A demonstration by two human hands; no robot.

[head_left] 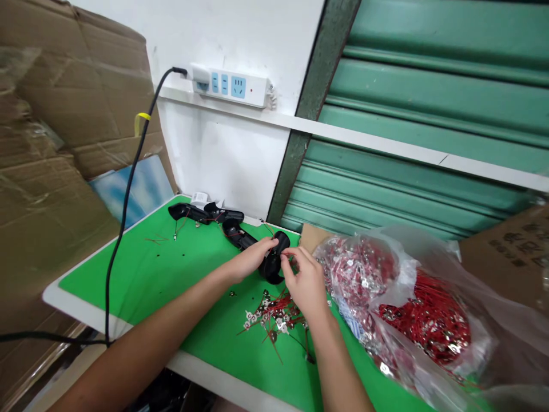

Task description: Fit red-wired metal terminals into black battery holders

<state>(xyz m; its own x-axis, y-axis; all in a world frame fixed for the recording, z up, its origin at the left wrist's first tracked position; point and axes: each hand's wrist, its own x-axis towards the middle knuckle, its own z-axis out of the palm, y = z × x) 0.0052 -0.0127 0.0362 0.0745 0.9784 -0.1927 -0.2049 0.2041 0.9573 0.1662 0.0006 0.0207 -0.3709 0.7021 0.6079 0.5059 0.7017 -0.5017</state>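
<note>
My left hand point(253, 258) grips a black plastic housing point(274, 260) at the middle of the green mat point(171, 274). My right hand point(305, 280) is beside it, fingers pinched on a thin red wire point(288, 257) at the housing's edge. Just below my hands lies a small pile of red wires with metal terminals point(274, 317). Further black housings point(206, 213) with red wires lie in a row behind, toward the wall.
Clear plastic bags of red wired terminals point(412, 309) fill the table's right side. A black cable point(124, 212) runs from a wall power strip point(231, 86) down over the table's left edge. Cardboard point(51, 114) leans at left; a cardboard box point(510, 257) sits at right.
</note>
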